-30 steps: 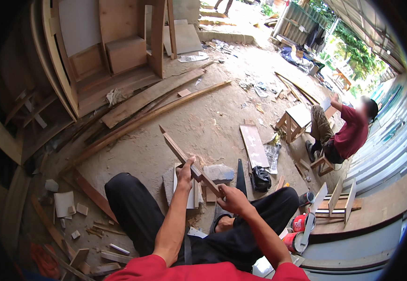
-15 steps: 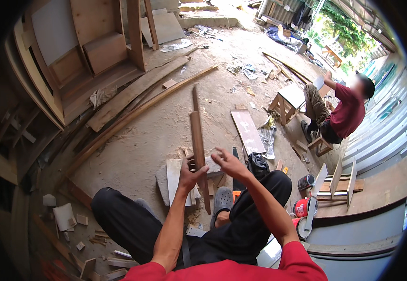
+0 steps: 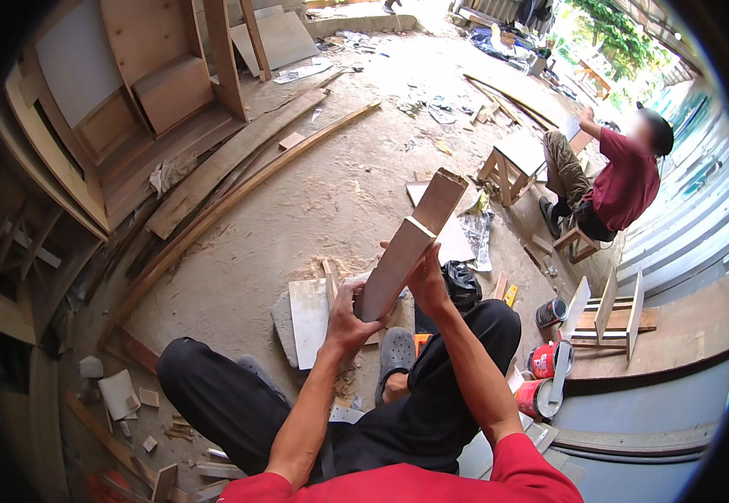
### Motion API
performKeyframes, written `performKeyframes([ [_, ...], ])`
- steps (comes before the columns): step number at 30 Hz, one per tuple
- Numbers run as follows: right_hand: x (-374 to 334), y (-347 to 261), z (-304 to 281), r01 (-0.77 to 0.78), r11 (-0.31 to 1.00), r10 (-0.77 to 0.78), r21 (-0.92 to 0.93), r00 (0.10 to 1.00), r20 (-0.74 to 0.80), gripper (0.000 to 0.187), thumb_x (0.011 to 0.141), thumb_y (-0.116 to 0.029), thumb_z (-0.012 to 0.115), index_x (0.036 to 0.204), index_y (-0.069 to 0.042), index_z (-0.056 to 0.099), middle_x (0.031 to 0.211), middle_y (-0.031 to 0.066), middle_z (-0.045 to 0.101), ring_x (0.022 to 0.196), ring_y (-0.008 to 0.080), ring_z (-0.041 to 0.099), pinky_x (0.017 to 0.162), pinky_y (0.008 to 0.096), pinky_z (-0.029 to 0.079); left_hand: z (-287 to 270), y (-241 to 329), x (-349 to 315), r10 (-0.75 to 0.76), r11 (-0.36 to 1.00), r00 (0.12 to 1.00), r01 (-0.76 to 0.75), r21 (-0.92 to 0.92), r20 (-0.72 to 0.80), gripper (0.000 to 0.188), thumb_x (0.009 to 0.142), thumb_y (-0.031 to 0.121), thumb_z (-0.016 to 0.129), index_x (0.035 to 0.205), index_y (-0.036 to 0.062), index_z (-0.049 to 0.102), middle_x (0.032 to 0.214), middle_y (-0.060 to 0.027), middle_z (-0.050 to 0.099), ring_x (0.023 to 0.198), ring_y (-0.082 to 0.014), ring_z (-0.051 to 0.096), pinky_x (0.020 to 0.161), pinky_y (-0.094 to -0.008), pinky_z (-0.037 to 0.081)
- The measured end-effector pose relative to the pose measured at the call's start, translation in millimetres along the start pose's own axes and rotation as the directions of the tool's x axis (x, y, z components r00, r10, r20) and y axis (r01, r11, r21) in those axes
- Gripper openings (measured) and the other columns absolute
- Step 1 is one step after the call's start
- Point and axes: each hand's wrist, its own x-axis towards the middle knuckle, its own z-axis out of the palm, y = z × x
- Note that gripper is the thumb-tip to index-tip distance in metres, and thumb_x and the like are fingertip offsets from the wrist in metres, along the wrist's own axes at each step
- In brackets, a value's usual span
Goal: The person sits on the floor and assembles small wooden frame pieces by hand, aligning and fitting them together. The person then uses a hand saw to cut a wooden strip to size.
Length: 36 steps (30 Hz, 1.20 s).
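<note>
Two flat wooden boards lie one against the other, offset lengthwise, between my hands. The nearer board (image 3: 395,270) is brown with a pale end edge, and the farther board (image 3: 440,201) sticks out beyond it, up and to the right. My left hand (image 3: 349,320) is closed around the lower end. My right hand (image 3: 426,281) grips the right side about midway, its fingers partly hidden behind the wood. Below them, a pale board (image 3: 309,323) rests on a grey block (image 3: 281,317) between my legs.
Long planks (image 3: 247,189) lie on the floor at left, by a wooden cabinet (image 3: 163,92). Scrap pieces (image 3: 148,396) are scattered at lower left. Paint cans (image 3: 541,360) and a black plastic bag (image 3: 460,287) are at right. A person (image 3: 620,180) sits on a stool beyond, beside a small table (image 3: 520,155).
The boards have turned from edge-on to showing a broad face, and now lean up to the right. My right hand, apart from them before, has closed on them.
</note>
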Motion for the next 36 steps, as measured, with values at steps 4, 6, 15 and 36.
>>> performKeyframes([
  [4, -5.3, 2.9, -5.3, 0.027, 1.000, -0.027, -0.007, 0.996, -0.080, 0.087, 0.095, -0.071, 0.016, 0.144, -0.002, 0.035, 0.136, 0.0164, 0.052, 0.119, 0.0257, 0.054, 0.103, 0.0419, 0.042, 4.1, 1.5, 2.7, 0.073, 0.993, 0.997, -0.074, 0.089, 0.015, 0.078, 0.059, 0.025, 0.089, 0.124, 0.0043, 0.051, 0.109, -0.0117, 0.060, 0.098, -0.0243, 0.060, 0.088, -0.0366, 0.049],
  [6, -9.9, 4.5, -9.5, 0.030, 0.999, -0.033, -0.037, 0.996, -0.080, 0.086, 0.095, -0.070, 0.018, 0.143, -0.001, 0.036, 0.133, 0.0159, 0.054, 0.117, 0.0245, 0.055, 0.101, 0.0394, 0.043, 6.0, 2.2, 3.5, 0.089, 0.992, 0.996, -0.091, 0.083, 0.032, 0.076, 0.059, 0.023, 0.089, 0.123, 0.0045, 0.052, 0.109, -0.0111, 0.061, 0.098, -0.0241, 0.061, 0.088, -0.0370, 0.049],
  [15, -31.3, 24.2, -9.3, -0.190, 0.896, 0.126, -0.402, 0.975, -0.181, 0.056, 0.098, -0.043, 0.057, 0.131, 0.000, 0.043, 0.115, 0.0127, 0.058, 0.109, 0.0185, 0.055, 0.093, 0.0319, 0.045, 23.1, -8.4, 10.8, -0.084, 0.917, 0.960, 0.179, -0.357, 0.265, 0.071, 0.070, 0.016, 0.084, 0.131, 0.0028, 0.051, 0.113, -0.0096, 0.064, 0.100, -0.0159, 0.062, 0.088, -0.0309, 0.051],
  [36, -27.3, 1.1, -13.1, -0.354, 0.665, -0.264, -0.657, 0.711, -0.651, 0.099, 0.071, -0.073, 0.070, 0.121, 0.009, 0.043, 0.100, 0.0297, 0.065, 0.095, 0.0405, 0.067, 0.083, 0.0420, 0.052, 2.3, -20.6, 13.4, -0.305, 0.716, 0.872, 0.475, -0.512, 0.382, 0.041, 0.088, 0.011, 0.049, 0.125, -0.0055, 0.055, 0.110, -0.0148, 0.067, 0.093, -0.0209, 0.067, 0.081, -0.0334, 0.055],
])
